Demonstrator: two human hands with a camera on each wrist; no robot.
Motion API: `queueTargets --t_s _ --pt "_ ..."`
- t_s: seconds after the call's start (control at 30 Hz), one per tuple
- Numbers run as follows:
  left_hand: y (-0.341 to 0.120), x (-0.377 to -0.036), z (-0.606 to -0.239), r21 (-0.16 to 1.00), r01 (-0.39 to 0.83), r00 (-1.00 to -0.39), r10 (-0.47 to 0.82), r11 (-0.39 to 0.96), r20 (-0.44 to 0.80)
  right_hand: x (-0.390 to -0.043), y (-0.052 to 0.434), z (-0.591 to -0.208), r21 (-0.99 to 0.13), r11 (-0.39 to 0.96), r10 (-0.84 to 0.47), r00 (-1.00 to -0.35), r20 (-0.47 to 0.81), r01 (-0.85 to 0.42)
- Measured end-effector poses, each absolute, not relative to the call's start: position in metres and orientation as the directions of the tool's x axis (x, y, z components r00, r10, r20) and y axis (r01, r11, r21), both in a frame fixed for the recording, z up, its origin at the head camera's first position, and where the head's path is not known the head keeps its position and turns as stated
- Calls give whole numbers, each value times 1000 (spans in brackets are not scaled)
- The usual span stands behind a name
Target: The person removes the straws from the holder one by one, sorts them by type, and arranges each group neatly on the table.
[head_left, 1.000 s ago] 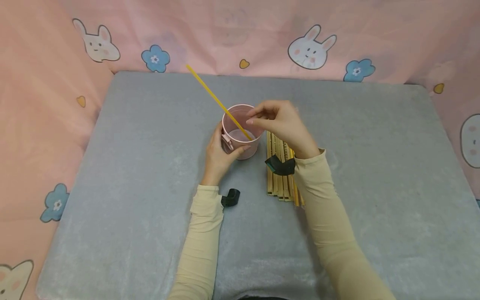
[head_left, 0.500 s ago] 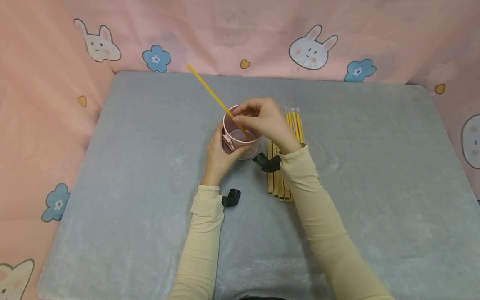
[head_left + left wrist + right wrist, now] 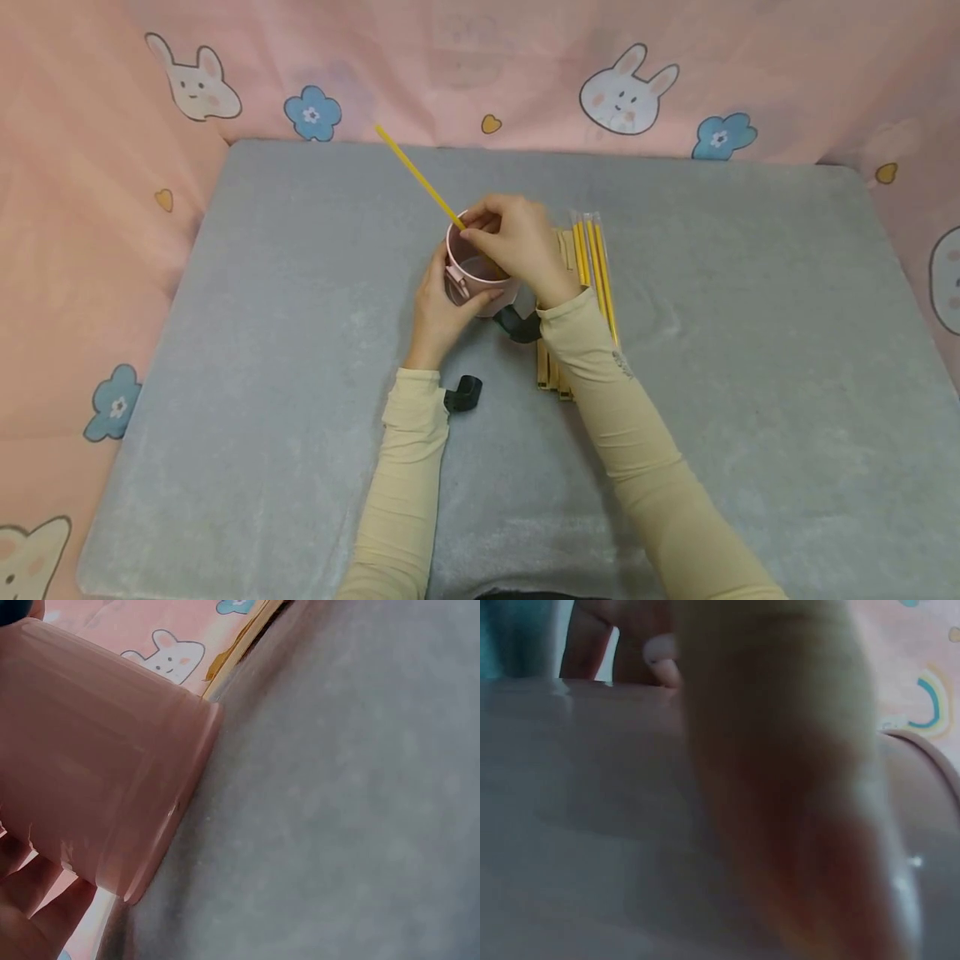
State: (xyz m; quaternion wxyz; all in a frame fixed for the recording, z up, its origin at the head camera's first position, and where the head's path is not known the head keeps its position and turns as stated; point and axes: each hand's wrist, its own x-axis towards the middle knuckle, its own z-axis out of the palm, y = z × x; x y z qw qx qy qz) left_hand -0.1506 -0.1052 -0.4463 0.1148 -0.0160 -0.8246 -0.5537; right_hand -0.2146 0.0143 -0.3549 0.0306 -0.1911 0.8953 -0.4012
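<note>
A pink cup [image 3: 477, 268] stands on the grey table, its handle turned toward my left hand [image 3: 437, 315]. Fingers and thumb of that hand curve round the cup's side; in the left wrist view, fingers [image 3: 56, 907] lie against the cup wall [image 3: 90, 750]. A thin yellow straw [image 3: 416, 175] leans out of the cup to the upper left. At the cup's rim my right hand [image 3: 517, 242] pinches the straw between thumb and fingertips, and its lower part is hidden behind the hand. The right wrist view is blurred, with a finger [image 3: 780, 780] filling its middle before the cup.
Right of the cup lie several yellow sticks in clear wrapping [image 3: 596, 258] beside several flat brown paper-wrapped strips [image 3: 551, 371], partly under my right forearm. The grey table cover [image 3: 750, 375] stretches around them. A pink patterned curtain [image 3: 420, 67] closes the back and sides.
My right hand has moved left from above the cup's right side to the straw and now pinches it at the rim. The left hand keeps its hold on the cup.
</note>
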Motion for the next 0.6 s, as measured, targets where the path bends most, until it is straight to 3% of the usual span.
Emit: queueTargets --t_s 0.4,0.6 --pt "-104 -152 -443 908 119 -977 -118 403 180 -213 6 -357 -477 789 -400 -913 80 -387" --pt "-103 -151 -444 907 115 -977 -118 405 176 -209 9 -361 -479 780 -396 -910 122 -403"
